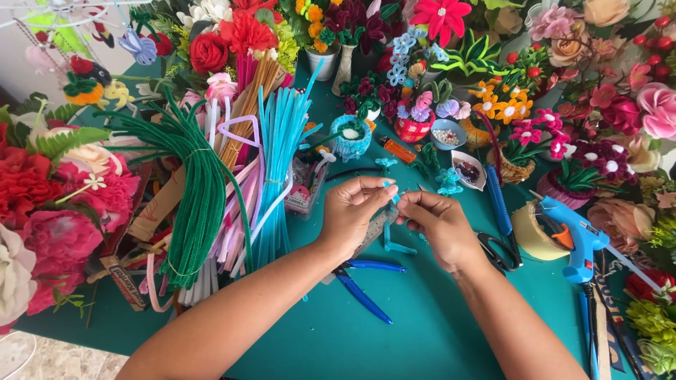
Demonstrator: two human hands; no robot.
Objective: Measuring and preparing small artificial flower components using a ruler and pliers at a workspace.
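My left hand (354, 211) and my right hand (438, 224) meet over the green table (422, 317), pinching a short light-blue pipe cleaner piece (391, 194) between their fingertips. Under the hands lie a metal ruler (377, 229) and a bent light-blue pipe cleaner (396, 245). Blue-handled pliers (362, 281) rest near my left forearm. Black scissors (498, 250) lie just right of my right hand.
Bundles of green (201, 190), pink and light-blue pipe cleaners (278, 162) lie at the left. A blue glue gun (574, 236) and a tape roll (529, 232) sit at the right. Handmade pipe-cleaner flowers, small pots and a bead bowl (447, 135) crowd the back and sides.
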